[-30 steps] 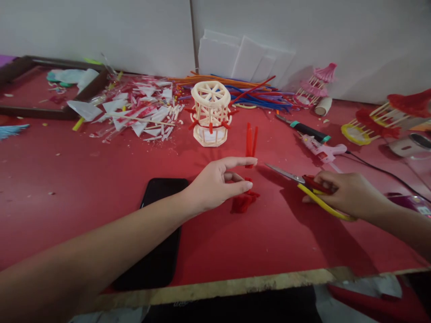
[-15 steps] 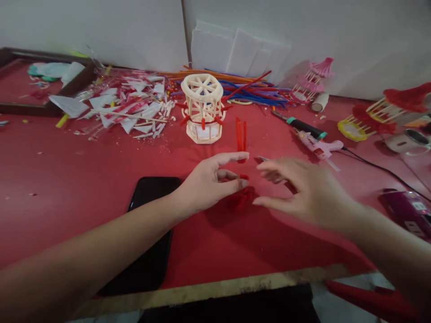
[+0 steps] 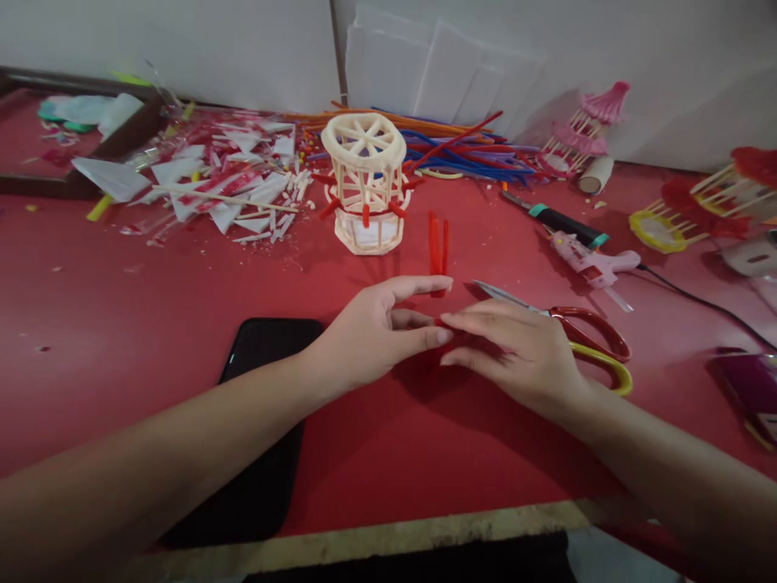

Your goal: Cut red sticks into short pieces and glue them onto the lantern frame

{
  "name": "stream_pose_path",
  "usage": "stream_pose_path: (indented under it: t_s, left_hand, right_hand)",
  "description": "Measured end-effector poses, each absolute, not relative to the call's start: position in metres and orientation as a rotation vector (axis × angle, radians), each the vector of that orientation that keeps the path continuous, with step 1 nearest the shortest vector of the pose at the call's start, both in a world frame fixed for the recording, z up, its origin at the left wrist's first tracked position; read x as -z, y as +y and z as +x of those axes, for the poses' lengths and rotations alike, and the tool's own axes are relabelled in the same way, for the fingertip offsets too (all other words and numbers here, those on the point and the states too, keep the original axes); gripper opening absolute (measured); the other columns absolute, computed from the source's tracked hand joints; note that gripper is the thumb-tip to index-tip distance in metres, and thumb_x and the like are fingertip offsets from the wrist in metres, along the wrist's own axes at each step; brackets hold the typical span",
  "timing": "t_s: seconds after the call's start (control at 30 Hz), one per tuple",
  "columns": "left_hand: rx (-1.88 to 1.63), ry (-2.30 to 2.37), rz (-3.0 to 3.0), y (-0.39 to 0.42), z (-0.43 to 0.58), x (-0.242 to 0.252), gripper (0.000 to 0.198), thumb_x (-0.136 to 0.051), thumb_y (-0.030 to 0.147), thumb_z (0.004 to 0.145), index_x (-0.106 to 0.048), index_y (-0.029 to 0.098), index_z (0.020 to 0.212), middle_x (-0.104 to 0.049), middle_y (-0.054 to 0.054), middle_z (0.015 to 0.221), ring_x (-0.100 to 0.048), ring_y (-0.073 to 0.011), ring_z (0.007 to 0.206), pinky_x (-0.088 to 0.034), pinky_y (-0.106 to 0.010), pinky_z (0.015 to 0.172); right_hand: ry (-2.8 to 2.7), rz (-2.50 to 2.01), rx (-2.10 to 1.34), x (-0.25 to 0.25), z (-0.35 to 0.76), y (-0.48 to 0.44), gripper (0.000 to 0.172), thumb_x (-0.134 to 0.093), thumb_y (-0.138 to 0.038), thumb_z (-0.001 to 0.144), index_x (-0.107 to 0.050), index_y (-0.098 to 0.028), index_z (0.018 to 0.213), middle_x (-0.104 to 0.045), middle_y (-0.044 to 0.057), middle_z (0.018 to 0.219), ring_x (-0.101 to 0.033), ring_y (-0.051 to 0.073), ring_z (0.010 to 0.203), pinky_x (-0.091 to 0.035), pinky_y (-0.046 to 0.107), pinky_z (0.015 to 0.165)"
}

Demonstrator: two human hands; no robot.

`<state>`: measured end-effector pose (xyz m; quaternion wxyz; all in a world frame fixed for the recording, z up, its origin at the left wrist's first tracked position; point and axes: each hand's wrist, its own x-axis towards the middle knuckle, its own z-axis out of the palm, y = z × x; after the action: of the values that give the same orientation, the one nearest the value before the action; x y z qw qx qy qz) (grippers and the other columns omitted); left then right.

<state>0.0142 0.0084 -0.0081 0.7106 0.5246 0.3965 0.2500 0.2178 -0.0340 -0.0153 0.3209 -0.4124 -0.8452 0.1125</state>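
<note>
My left hand (image 3: 394, 328) hovers above the red table, index finger and thumb stretched apart. Close beside its thumb, the fingertips of my right hand (image 3: 507, 340) reach in, thumb and fingers apart. Some short red pieces lie around and under the fingertips, mostly hidden. Just beyond my left index finger are several short red pipe cleaner pieces (image 3: 438, 251). Scissors (image 3: 586, 332) with red and yellow handles lie partly under my right hand. Farther back stands a cream lantern-shaped frame (image 3: 367, 182) made of sticks, with red pieces sticking out around its middle.
A black phone (image 3: 261, 453) lies under my left forearm. Scraps (image 3: 231, 178) are heaped at the back left, beside a bundle of long pipe cleaners (image 3: 467, 150). On the right are a pink glue gun (image 3: 598, 263), a black-and-green tool (image 3: 567, 225) and small pagoda models (image 3: 583, 129).
My right hand has moved left and forward, bringing its fingertips to my left thumb and uncovering the scissors' handles. My left hand stays nearly in place. The view has shifted slightly.
</note>
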Motion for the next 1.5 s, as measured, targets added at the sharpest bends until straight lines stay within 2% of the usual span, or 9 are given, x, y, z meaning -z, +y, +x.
stream_pose_path:
  t_s: [0.13,0.27,0.43,0.6,0.83,1.0,1.1,1.33,1.5]
  left_hand:
    - [-0.549,0.908,1.082,0.009,0.015,0.006,0.058,-0.079,0.022,0.074,-0.059,0.021,0.128,-0.073,-0.001,0.081,-0.068,-0.0118,0.076,-0.051,-0.021,0.071]
    - [-0.559,0.939,1.086,0.008,0.014,0.004,0.056,-0.078,0.018,0.073,-0.062,0.023,0.126,-0.074,-0.001,0.088,-0.067,-0.0098,0.076,-0.051,-0.020,0.071]
    - [-0.519,0.941,1.174,0.008,0.013,0.003,0.057,-0.076,0.020,0.074,-0.059,0.021,0.129,-0.074,-0.002,0.080,-0.068,-0.0128,0.074,-0.051,-0.021,0.066]
    - [-0.463,0.913,1.288,0.009,0.014,0.003,0.055,-0.077,0.020,0.071,-0.063,0.019,0.124,-0.074,-0.007,0.107,-0.069,-0.0153,0.075,-0.053,-0.024,0.062]
    - [-0.579,0.962,1.375,0.005,0.016,0.004,0.041,-0.072,0.040,0.080,-0.071,0.017,0.114,-0.077,-0.007,0.099,-0.069,-0.0166,0.080,-0.055,-0.027,0.072]
    - [-0.688,0.901,1.159,0.006,0.017,0.001,0.026,-0.067,0.030,0.086,-0.074,0.021,0.110,-0.078,-0.004,0.093,-0.071,-0.0141,0.082,-0.055,-0.025,0.079]
    - [-0.731,0.817,1.000,0.006,0.018,0.001,0.020,-0.070,0.025,0.084,-0.077,0.022,0.103,-0.078,-0.004,0.100,-0.072,-0.0151,0.090,-0.054,-0.027,0.087]
    - [-0.779,0.845,1.003,0.005,0.017,0.004,0.017,-0.077,0.026,0.077,-0.079,0.020,0.094,-0.079,-0.005,0.092,-0.071,-0.0138,0.081,-0.054,-0.028,0.087]
    - [-0.866,0.885,1.023,0.006,0.016,0.004,0.024,-0.083,0.029,0.071,-0.078,0.019,0.092,-0.079,-0.005,0.098,-0.071,-0.0152,0.087,-0.055,-0.028,0.088]
  right_hand:
    - [-2.211,-1.046,-0.263,0.014,0.219,-0.033,0.029,-0.072,-0.032,0.085,-0.070,-0.016,0.108,-0.076,0.006,0.098,-0.070,0.015,0.089,-0.055,0.024,0.083]
    - [-2.211,-1.044,-0.211,0.012,0.219,-0.032,0.027,-0.073,-0.032,0.084,-0.071,-0.015,0.105,-0.077,0.007,0.096,-0.072,0.016,0.088,-0.056,0.024,0.082]
    - [-2.149,-1.077,-0.100,0.008,0.223,-0.030,0.027,-0.076,-0.030,0.082,-0.071,-0.017,0.105,-0.077,0.007,0.096,-0.071,0.017,0.089,-0.056,0.025,0.083]
    - [-2.019,-1.168,-0.245,0.005,0.227,-0.026,0.029,-0.077,-0.029,0.081,-0.070,-0.021,0.108,-0.074,0.003,0.087,-0.069,0.014,0.077,-0.057,0.026,0.075]
    - [-1.899,-1.167,-0.392,0.010,0.228,-0.024,0.030,-0.076,-0.031,0.082,-0.068,-0.023,0.109,-0.069,0.002,0.088,-0.065,0.013,0.076,-0.056,0.027,0.071]
    - [-1.873,-1.202,-0.350,0.010,0.224,-0.025,0.029,-0.076,-0.034,0.081,-0.068,-0.023,0.107,-0.069,0.002,0.087,-0.065,0.014,0.075,-0.056,0.028,0.071]
    - [-1.857,-1.215,-0.331,0.011,0.220,-0.026,0.030,-0.076,-0.037,0.081,-0.068,-0.024,0.107,-0.070,0.002,0.087,-0.065,0.015,0.074,-0.056,0.029,0.072]
    - [-1.949,-1.190,-0.227,0.009,0.219,-0.026,0.028,-0.073,-0.038,0.083,-0.069,-0.023,0.107,-0.072,0.003,0.087,-0.066,0.016,0.074,-0.055,0.031,0.072]
    - [-2.249,-1.303,-0.121,0.017,0.235,-0.016,0.024,-0.073,-0.037,0.084,-0.072,-0.019,0.100,-0.074,0.008,0.091,-0.067,0.022,0.086,-0.052,0.036,0.078]
